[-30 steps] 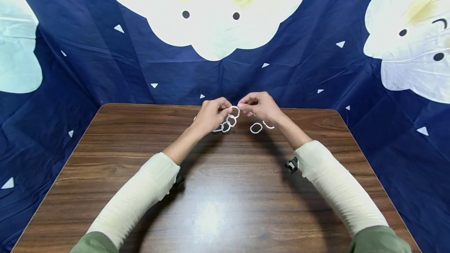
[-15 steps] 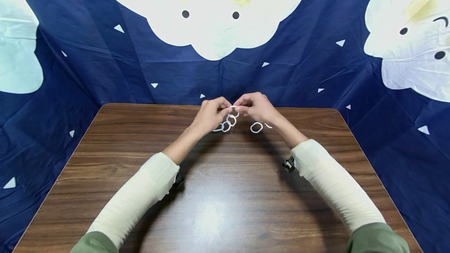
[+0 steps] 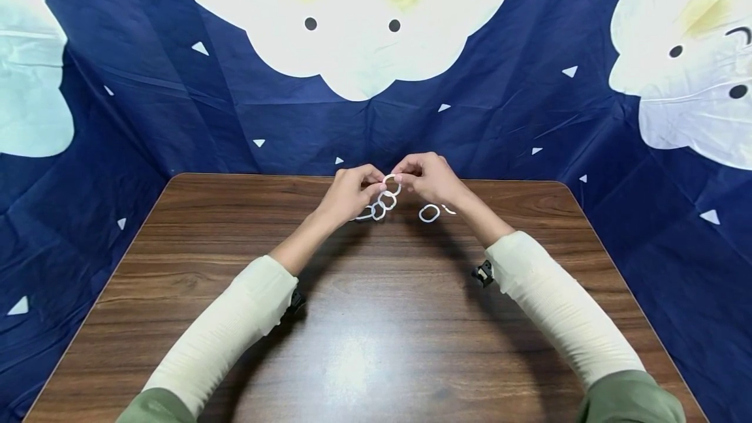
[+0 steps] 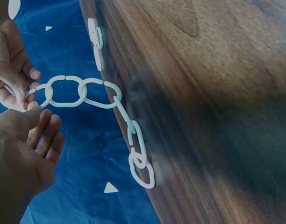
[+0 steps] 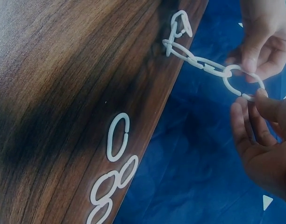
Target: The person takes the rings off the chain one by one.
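Note:
In the head view, my left hand [image 3: 351, 193] and right hand [image 3: 431, 176] meet near the table's far edge, both pinching one white plastic chain link [image 5: 231, 88]. Thumb and fingertips of each hand grip opposite sides of its rim; a small gap shows in the link. From it runs a chain [image 4: 67, 104] of several joined white oval links. Part of this chain hangs between the hands and the table, and its far end lies on the wood by the edge, left of centre in the head view.
Several loose white links [image 5: 111, 142] lie on the wooden table [image 3: 352, 318], below my right hand and partly hidden by it in the head view. A dark blue cloth [image 3: 194, 116] with white clouds and triangles hangs behind and beside the table.
My right hand has moved slightly left to the end link and now grips its rim. The link looked flatter half a second ago and now stands more open to the head view.

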Available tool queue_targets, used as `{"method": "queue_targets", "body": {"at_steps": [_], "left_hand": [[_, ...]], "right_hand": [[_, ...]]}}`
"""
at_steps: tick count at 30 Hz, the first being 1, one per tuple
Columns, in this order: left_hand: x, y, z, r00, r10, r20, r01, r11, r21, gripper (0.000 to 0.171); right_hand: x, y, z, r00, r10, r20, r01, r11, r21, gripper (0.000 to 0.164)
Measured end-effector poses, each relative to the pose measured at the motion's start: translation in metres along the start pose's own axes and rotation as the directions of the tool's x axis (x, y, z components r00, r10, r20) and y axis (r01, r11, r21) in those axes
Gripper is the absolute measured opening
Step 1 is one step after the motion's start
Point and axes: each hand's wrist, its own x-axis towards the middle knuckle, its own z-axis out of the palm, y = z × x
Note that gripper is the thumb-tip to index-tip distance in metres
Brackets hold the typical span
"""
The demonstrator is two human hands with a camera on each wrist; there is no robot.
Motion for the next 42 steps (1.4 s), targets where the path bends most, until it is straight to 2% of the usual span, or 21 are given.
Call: {"method": "queue_targets", "body": {"at_steps": [19, 27, 36, 42], "left_hand": [[-0.001, -0.016, 0.005, 0.996, -0.014, 0.085, 0.012, 1.000, 0.025, 0.016], [-0.001, -0.016, 0.006, 0.992, -0.021, 0.124, 0.013, 0.998, 0.064, 0.013], [-0.001, -0.018, 0.004, 0.994, -0.018, 0.106, 0.010, 0.997, 0.080, 0.010], [0.000, -0.019, 0.003, 0.996, -0.026, 0.085, 0.019, 0.996, 0.086, 0.013]], "right_hand": [[-0.001, -0.001, 0.000, 1.000, 0.018, -0.009, -0.017, 1.000, 0.019, 0.010], [-0.001, -0.001, 0.001, 1.000, 0.021, -0.008, -0.021, 0.999, 0.030, 0.007], [-0.001, 0.002, 0.000, 1.000, -0.004, -0.026, 0.003, 0.999, -0.033, 0.006], [-0.004, 0.008, 0.000, 1.000, -0.003, -0.006, 0.003, 1.000, -0.030, 0.008]]}}
